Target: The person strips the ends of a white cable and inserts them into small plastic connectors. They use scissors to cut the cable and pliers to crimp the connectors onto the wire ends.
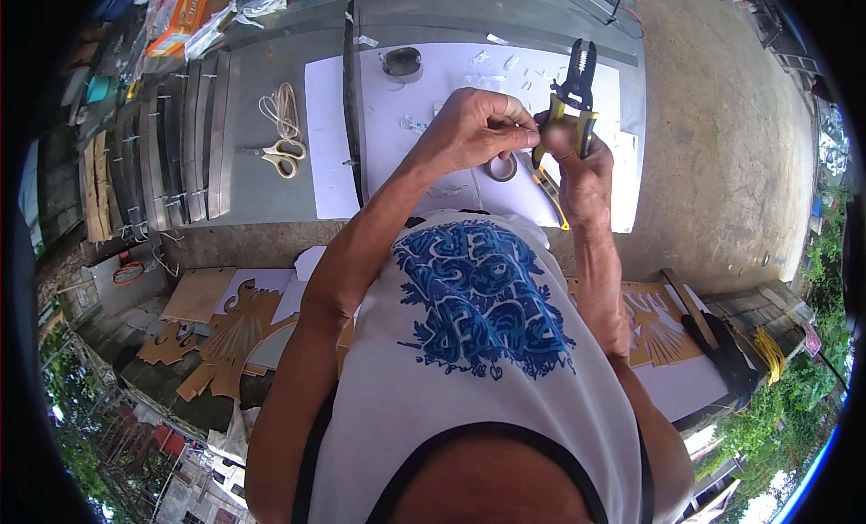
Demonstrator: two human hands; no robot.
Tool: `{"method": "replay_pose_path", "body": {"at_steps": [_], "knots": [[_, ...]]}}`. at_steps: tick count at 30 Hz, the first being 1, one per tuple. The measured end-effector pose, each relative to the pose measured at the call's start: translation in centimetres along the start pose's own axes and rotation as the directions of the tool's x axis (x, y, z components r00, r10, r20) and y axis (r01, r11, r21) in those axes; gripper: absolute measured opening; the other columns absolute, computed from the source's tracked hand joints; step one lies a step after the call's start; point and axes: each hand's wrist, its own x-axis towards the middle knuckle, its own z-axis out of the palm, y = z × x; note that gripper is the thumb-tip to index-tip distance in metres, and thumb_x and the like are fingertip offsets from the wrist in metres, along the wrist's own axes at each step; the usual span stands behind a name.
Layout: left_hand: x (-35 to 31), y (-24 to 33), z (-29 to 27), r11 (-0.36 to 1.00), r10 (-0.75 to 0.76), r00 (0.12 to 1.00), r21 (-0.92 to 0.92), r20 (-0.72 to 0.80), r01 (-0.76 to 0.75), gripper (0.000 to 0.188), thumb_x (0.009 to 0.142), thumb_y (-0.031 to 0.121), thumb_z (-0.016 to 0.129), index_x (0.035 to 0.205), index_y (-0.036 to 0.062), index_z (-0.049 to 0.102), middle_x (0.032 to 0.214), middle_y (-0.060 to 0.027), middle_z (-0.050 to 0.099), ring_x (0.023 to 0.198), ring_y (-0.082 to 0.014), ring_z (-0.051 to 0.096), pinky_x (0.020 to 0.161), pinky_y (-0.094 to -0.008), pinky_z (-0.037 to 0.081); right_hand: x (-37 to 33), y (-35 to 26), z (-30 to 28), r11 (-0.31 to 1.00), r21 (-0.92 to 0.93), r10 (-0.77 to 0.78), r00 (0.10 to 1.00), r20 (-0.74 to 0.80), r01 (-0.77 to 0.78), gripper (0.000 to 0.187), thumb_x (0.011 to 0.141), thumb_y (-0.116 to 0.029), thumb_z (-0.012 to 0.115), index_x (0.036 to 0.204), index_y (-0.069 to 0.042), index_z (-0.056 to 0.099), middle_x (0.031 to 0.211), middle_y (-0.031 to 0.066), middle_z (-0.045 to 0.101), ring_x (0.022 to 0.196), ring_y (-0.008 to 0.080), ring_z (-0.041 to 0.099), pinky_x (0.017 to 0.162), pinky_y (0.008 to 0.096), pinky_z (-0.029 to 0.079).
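My right hand point(586, 177) grips wire strippers point(575, 96) with yellow and black handles, their dark toothed jaws pointing away from me. Close beside it, the fingers of my left hand point(474, 132) are pinched together; what they hold is too small to make out. Below my hands a roll of tape point(502, 169) and a yellow utility knife point(552, 199) lie on a white sheet point(329, 154). Small clear scraps point(487, 80) are scattered farther back, near a dark roll of tape point(400, 62). A long dark strip point(352, 118) crosses the sheet on the left.
Scissors point(286, 154) and a bundle of pale cord point(281, 109) lie on the grey table point(262, 64). Several metal strips point(189, 145) line its left end. An orange package point(179, 19) is at the far left. Cut brown board pieces point(239, 330) lie behind me.
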Motion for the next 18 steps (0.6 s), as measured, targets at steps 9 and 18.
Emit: {"method": "replay_pose_path", "body": {"at_steps": [9,18], "knots": [[0.3,-0.5,-1.8,0.999,0.03,0.948,0.021,-0.316,-0.025,0.016,0.085,0.013,0.079,0.094,-0.0002,0.077,0.073,-0.004,0.07,0.06,-0.0064,0.056,0.054,-0.0218,0.043,-3.1,0.3,-1.4,0.98,-0.099,0.184,0.973,0.141,-0.171,0.047,0.098,-0.042,0.064,0.111,0.003,0.071,0.09,0.0136,0.073,0.09,0.0218,0.067,0.086,0.0378,0.051],[0.2,0.1,-1.3,0.971,0.176,0.925,0.214,-0.338,-0.107,0.014,0.087,0.012,0.078,0.095,0.0007,0.078,0.076,-0.0046,0.073,0.063,-0.0058,0.061,0.056,-0.0214,0.048,-3.2,0.9,-0.8,0.957,-0.198,0.247,0.956,0.161,-0.214,0.056,0.094,-0.053,0.065,0.108,0.001,0.072,0.089,0.0147,0.073,0.093,0.026,0.068,0.096,0.0443,0.047]]}}
